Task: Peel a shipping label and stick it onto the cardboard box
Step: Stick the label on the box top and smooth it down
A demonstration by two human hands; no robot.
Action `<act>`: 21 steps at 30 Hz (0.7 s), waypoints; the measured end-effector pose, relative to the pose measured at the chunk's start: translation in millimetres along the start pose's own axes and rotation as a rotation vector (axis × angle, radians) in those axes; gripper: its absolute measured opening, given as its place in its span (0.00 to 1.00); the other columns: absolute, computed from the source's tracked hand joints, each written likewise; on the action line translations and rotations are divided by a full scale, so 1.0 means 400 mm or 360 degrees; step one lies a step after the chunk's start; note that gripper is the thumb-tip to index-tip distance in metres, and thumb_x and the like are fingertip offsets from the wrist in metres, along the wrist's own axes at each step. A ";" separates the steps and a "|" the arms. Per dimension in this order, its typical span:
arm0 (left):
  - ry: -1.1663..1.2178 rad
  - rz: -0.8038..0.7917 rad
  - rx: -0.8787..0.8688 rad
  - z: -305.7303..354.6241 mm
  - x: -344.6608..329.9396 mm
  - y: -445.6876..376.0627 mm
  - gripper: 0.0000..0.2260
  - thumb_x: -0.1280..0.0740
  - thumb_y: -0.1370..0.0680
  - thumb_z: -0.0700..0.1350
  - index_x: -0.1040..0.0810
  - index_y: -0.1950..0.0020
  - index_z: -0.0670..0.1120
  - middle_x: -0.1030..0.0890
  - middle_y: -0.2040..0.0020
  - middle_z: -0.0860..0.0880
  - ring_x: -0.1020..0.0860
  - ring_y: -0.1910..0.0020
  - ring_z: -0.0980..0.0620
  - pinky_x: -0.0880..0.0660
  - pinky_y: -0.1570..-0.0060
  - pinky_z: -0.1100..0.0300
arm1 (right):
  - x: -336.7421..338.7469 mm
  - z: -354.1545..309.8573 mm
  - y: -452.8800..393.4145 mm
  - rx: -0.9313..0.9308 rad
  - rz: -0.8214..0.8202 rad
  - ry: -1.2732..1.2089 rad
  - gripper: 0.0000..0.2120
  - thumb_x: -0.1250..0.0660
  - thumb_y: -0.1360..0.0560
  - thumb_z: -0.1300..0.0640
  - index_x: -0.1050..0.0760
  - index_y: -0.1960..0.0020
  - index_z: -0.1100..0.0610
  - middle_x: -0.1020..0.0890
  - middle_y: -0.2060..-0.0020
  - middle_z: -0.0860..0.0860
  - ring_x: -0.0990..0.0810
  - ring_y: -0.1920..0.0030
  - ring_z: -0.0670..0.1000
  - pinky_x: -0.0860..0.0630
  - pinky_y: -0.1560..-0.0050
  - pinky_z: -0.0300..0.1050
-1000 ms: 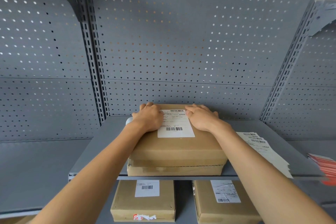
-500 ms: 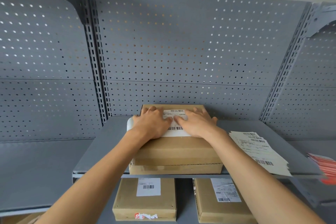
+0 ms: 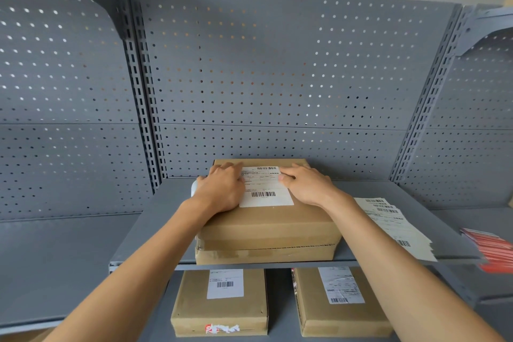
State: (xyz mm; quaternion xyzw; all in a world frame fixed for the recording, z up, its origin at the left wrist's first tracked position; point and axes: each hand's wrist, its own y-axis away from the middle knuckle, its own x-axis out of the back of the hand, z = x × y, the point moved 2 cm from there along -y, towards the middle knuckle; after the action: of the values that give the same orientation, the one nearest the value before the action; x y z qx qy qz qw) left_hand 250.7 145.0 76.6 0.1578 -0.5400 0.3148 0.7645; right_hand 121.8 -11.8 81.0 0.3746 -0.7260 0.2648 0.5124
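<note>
A brown cardboard box (image 3: 266,230) sits on a grey metal shelf (image 3: 155,219). A white shipping label (image 3: 265,189) with barcodes lies flat on the box's top. My left hand (image 3: 222,189) rests palm down on the label's left edge, fingers flat. On the label's right edge my right hand (image 3: 308,184) lies flat too, its fingertips touching the paper. Neither hand grips anything. A white object (image 3: 193,189) peeks out behind my left wrist; most of it is hidden.
A fanned stack of shipping labels (image 3: 394,222) lies on the shelf to the right of the box. Red slips (image 3: 491,250) sit at the far right. Two labelled boxes (image 3: 222,302) (image 3: 341,302) stand on the shelf below. A perforated grey back panel (image 3: 277,78) rises behind.
Both hands had come together over the middle of the label half a second ago; now they have slid apart to its left and right edges.
</note>
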 end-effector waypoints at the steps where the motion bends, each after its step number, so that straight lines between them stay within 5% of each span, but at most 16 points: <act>1: 0.0014 0.0001 0.0008 0.000 0.001 0.002 0.14 0.47 0.17 0.46 0.30 0.33 0.47 0.26 0.33 0.46 0.32 0.33 0.42 0.34 0.36 0.35 | 0.001 0.002 0.002 0.0002 0.0007 -0.0017 0.22 0.50 0.16 0.43 0.39 0.23 0.42 0.44 0.20 0.49 0.52 0.20 0.54 0.51 0.26 0.68; 7: 0.0072 0.0012 0.0025 -0.001 0.014 0.015 0.23 0.46 0.18 0.44 0.35 0.22 0.53 0.29 0.26 0.47 0.32 0.29 0.42 0.35 0.32 0.37 | 0.021 -0.004 0.026 0.0053 0.0089 -0.0142 0.18 0.47 0.15 0.50 0.31 0.27 0.44 0.34 0.24 0.49 0.41 0.23 0.58 0.43 0.27 0.62; 9: 0.0084 0.0032 0.0039 -0.005 0.018 0.019 0.14 0.46 0.17 0.46 0.27 0.34 0.54 0.25 0.30 0.45 0.28 0.36 0.41 0.32 0.35 0.38 | 0.025 -0.009 0.038 0.0039 0.0153 -0.0070 0.19 0.47 0.16 0.48 0.31 0.26 0.47 0.33 0.25 0.49 0.39 0.24 0.57 0.41 0.28 0.61; 11: 0.0086 0.0041 0.0049 -0.002 0.023 0.027 0.09 0.46 0.17 0.54 0.29 0.52 0.54 0.22 0.38 0.44 0.27 0.43 0.42 0.30 0.37 0.38 | 0.022 -0.018 0.049 0.0011 0.0217 0.0009 0.23 0.47 0.17 0.42 0.32 0.26 0.48 0.31 0.26 0.49 0.38 0.25 0.56 0.40 0.29 0.64; 12: 0.0090 0.0014 0.0064 0.006 0.024 0.037 0.13 0.47 0.18 0.59 0.28 0.50 0.54 0.22 0.38 0.44 0.26 0.41 0.42 0.30 0.38 0.37 | 0.016 -0.027 0.055 -0.0009 0.0213 0.0025 0.25 0.48 0.19 0.37 0.30 0.28 0.48 0.29 0.27 0.50 0.37 0.26 0.56 0.40 0.30 0.66; 15: -0.0061 -0.0041 0.0069 0.038 0.005 0.057 0.29 0.49 0.20 0.66 0.33 0.24 0.53 0.29 0.26 0.47 0.35 0.26 0.43 0.36 0.31 0.36 | -0.013 -0.058 0.058 -0.0049 0.0130 0.0171 0.33 0.51 0.26 0.28 0.28 0.32 0.45 0.26 0.31 0.53 0.36 0.27 0.60 0.45 0.32 0.75; 21: -0.0169 -0.0031 0.0015 0.039 -0.006 0.062 0.27 0.48 0.17 0.60 0.42 0.19 0.53 0.36 0.21 0.50 0.42 0.23 0.46 0.41 0.30 0.35 | -0.023 -0.052 0.058 -0.0024 0.0127 0.0181 0.31 0.51 0.24 0.30 0.31 0.28 0.44 0.31 0.27 0.52 0.40 0.26 0.59 0.38 0.34 0.68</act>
State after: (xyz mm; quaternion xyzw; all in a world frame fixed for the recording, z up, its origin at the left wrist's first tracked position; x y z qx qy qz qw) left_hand 222.4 153.8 77.7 0.1832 -0.5767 0.3010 0.7371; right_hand 115.9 20.2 79.2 0.3258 -0.7120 0.3006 0.5446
